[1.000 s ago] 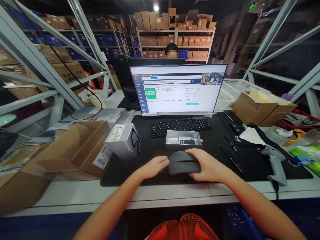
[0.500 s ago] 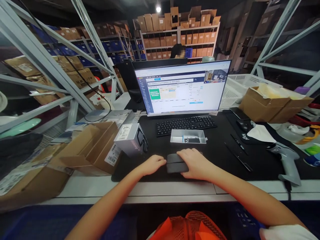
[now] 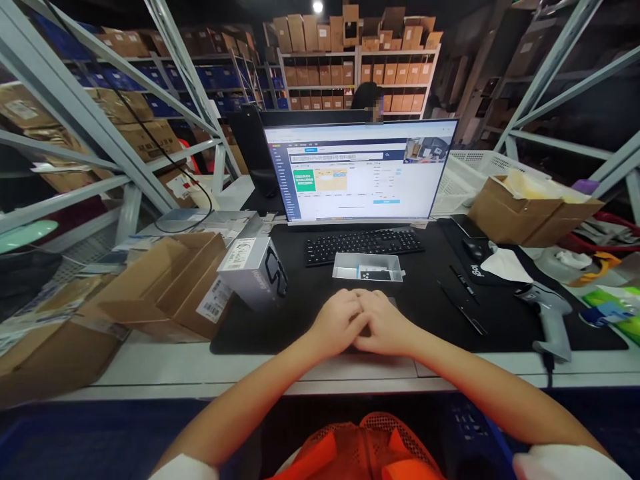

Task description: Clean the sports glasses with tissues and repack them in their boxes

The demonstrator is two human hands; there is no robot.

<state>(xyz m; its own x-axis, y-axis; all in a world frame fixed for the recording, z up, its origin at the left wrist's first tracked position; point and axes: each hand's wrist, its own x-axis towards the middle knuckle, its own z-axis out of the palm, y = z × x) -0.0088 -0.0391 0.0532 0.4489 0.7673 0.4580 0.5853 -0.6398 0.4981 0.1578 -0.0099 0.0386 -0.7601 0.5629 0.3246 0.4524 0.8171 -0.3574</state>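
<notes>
My left hand (image 3: 337, 321) and my right hand (image 3: 385, 323) meet at the front of the black desk mat (image 3: 300, 327), fingers touching and bent over a dark grey box. The hands cover nearly all of that box, so its state is hidden. Just beyond them lies an open, shallow white box tray (image 3: 339, 273) holding a black-and-white item (image 3: 375, 274) and something blue. A pale grey-lilac product box (image 3: 245, 277) with a black figure on its side stands left of my hands. Behind the tray is a black keyboard (image 3: 365, 245).
A lit monitor (image 3: 360, 180) stands at the back. Open cardboard boxes (image 3: 170, 283) crowd the left. To the right are pens (image 3: 463, 307), a mouse (image 3: 473, 250), a white cloth (image 3: 507, 265), a barcode scanner (image 3: 547, 317) and a cardboard box (image 3: 525, 213). Another person's head (image 3: 367, 97) shows behind the monitor.
My left hand has moved right and up against my right hand. The dark grey box, plainly visible before, is now mostly covered. The view has shifted slightly.
</notes>
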